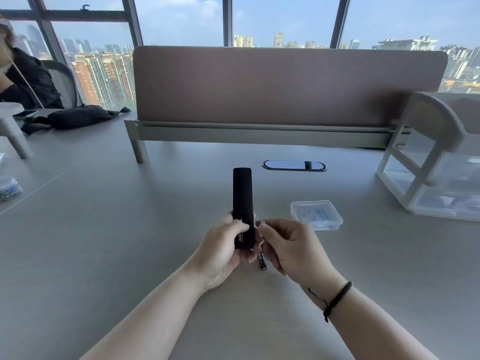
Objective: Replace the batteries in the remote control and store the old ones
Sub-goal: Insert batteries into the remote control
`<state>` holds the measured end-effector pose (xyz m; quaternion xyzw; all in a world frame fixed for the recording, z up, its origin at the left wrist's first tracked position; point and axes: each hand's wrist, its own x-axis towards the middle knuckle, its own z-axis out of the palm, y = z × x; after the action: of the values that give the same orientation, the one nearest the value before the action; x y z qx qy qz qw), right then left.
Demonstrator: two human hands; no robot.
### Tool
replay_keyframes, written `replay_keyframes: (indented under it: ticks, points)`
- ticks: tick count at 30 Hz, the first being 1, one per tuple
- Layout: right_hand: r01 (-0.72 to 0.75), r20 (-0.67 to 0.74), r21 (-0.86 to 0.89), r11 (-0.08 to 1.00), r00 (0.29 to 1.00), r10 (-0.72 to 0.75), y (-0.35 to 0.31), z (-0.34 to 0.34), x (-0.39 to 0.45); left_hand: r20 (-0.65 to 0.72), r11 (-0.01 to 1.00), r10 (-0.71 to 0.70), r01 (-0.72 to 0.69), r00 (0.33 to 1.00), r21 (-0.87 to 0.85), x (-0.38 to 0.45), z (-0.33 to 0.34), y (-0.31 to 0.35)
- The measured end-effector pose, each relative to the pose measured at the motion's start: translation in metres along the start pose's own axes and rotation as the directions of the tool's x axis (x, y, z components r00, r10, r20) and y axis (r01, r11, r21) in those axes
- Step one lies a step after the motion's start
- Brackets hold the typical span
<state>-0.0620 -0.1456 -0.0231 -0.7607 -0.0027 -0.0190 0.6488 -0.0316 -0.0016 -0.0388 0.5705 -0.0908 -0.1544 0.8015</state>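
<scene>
Remote control (242,203) upright in the left hand (220,252), battery (262,259) at the right hand (291,245)

Left hand is wrapped around the remote's lower end, thumb pressed on its face; its long axis runs straight away from the person, top end pointing forward. Judged light, stiff and smooth, so it could slip: best held low by the sides, as now. Right hand is curled, fingers (267,231) pinching something small just beside the remote; what exactly, I cannot tell. The battery hangs below it, long axis nearly vertical, small and apt to roll. A clear plastic box (317,214) lies on the desk beyond the right hand
</scene>
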Motion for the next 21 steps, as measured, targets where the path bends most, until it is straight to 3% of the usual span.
replay_keyframes:
  ticks: [6, 14, 21]
  points:
    - [0.140, -0.067, -0.148, 0.979, 0.986, -0.151, -0.004, 0.003, -0.005, 0.064, 1.000, 0.005, -0.004, 0.998, -0.012, -0.002, 0.003, 0.000]
    - [0.207, -0.083, -0.301, 0.931, 0.967, -0.242, 0.004, 0.010, -0.004, 0.088, 1.000, 0.009, -0.010, 0.996, 0.015, -0.001, 0.001, -0.003]
    - [0.255, 0.084, -0.276, 0.927, 0.967, -0.241, -0.002, 0.000, -0.006, 0.106, 0.999, 0.014, -0.009, 0.994, -0.043, 0.000, 0.001, 0.002]
